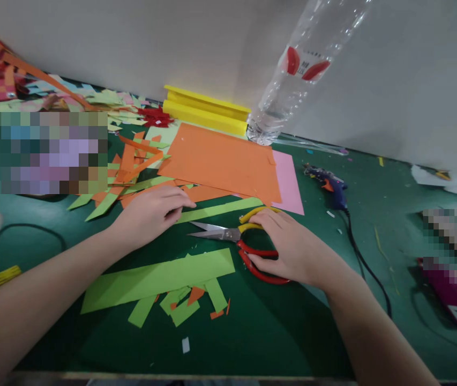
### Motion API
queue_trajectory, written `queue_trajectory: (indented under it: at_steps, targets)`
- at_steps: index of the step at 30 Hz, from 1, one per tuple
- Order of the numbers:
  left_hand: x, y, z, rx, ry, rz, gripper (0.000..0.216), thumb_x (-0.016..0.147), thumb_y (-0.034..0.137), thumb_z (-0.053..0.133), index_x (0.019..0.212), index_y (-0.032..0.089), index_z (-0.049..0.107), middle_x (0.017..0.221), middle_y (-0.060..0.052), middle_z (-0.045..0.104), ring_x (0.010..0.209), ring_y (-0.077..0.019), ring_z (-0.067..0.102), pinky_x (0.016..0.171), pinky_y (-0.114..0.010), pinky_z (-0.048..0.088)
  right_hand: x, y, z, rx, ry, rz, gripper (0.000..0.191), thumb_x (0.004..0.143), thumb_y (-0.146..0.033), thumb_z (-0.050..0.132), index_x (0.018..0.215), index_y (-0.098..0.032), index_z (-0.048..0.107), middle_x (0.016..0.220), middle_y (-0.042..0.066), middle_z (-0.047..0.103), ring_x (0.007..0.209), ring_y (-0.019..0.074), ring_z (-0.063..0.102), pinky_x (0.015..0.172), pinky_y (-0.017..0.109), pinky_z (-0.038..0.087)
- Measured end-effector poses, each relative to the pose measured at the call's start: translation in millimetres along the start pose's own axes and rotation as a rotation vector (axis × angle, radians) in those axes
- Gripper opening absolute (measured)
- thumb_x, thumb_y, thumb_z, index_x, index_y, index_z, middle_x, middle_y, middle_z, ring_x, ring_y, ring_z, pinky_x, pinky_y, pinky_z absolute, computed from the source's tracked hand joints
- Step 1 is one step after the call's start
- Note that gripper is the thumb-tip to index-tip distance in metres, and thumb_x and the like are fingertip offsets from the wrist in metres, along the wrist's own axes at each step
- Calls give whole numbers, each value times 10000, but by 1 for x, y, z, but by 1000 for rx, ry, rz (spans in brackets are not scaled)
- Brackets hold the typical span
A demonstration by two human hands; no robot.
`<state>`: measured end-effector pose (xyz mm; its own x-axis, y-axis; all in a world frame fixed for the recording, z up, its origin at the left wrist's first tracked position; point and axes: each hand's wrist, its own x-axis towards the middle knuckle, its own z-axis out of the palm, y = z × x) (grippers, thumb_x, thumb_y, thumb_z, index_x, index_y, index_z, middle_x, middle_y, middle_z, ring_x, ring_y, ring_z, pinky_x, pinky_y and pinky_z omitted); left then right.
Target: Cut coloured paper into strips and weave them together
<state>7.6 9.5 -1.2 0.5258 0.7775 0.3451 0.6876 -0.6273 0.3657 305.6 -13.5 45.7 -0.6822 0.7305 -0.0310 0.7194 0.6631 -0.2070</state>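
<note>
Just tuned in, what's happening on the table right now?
A person is at a green table strewn with cut paper. Their right hand grips the handles of the scissors, which lie flat, blades slightly apart. The left hand rests on the end of a thin green strip beside an orange sheet. Green offcuts lie nearer.

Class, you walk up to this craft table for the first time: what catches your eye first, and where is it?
Most likely the scissors with red and yellow handles, mid-table on the green table, with the right hand on the handles. Just behind lies a big orange sheet, and a clear plastic bottle stands by the wall. The left hand rests on a light green strip.
</note>
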Motion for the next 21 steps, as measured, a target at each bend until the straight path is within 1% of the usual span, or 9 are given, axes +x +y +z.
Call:
queue_trajectory:
  at_steps: [5,9,17,21]
  targets:
    - [2,1,-1,79,-28,-4,368,883,149,343,993,189,692,1021,-56,703,974,-200,620,880,-339,506,0,2,1,22,-3,5,418,840,-430,579,1168,-172,553,1183,124,644,1114,290,602,938,462,504]
    - [2,1,0,94,-45,0,394,863,119,331,1012,172,692,1034,-72,692,999,-221,607,889,-371,504,-1,3,1,32,-5,3,427,830,-421,590,1172,-167,564,1175,127,651,1113,289,603,944,464,500]
    - [2,0,1,108,-50,-2,393,833,102,344,994,201,689,1024,-48,689,983,-200,610,897,-342,492,-1,3,1,27,-23,6,427,831,-413,588,1179,-167,565,1204,126,646,1129,285,600,955,458,497]
    - [3,-2,2,108,-51,12,373,829,101,346,948,197,686,1029,-49,682,992,-201,607,894,-338,492,0,4,2,27,-29,1,431,835,-418,584,1181,-163,561,1205,126,646,1137,288,594,959,462,494]
